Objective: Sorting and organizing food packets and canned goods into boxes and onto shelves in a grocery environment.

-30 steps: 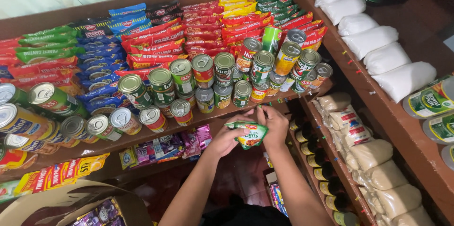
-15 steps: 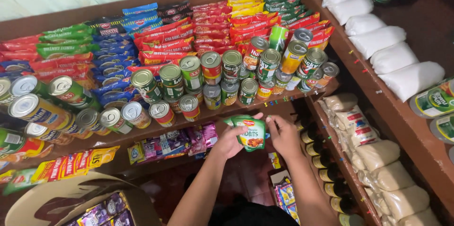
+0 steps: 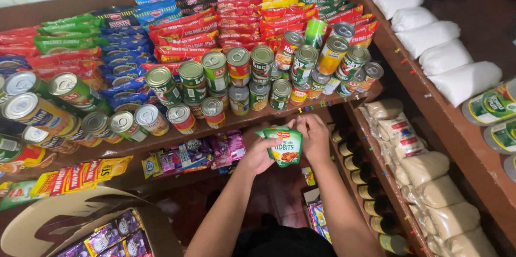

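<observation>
Since the frame half a second ago, the green pouch (image 3: 285, 147) has dropped slightly lower below the tin shelf and now faces up more squarely, and both hands have shifted with it.

A person's 2 bare arms reach up from the bottom of the view toward a wooden shelf (image 3: 252, 120) crowded with tins. The pouch, a small green stand-up pack with a picture of fruit pieces on its front, is held just below the front edge of that shelf, a little right of its middle. The left hand (image 3: 260, 155) grips the pouch's left side, thumb on the front and fingers curled behind. The right hand (image 3: 314, 136) pinches the pouch's top right corner between thumb and fingertips, the other fingers bent.

On the shelf above the pouch stand rows of upright tins (image 3: 239, 74) with green, red and yellow labels; more tins (image 3: 37, 112) lie tilted at the shelf's left end. Behind the tins lie flat snack packets (image 3: 183, 26) in red, blue, green and yellow. Below the shelf, left of the pouch, hang small purple sachets (image 3: 226, 147). Right of the shelf, white filled bags (image 3: 441, 55) rest on a side shelf. Far lower left of the pouch sits an open cardboard box (image 3: 70, 216).
</observation>
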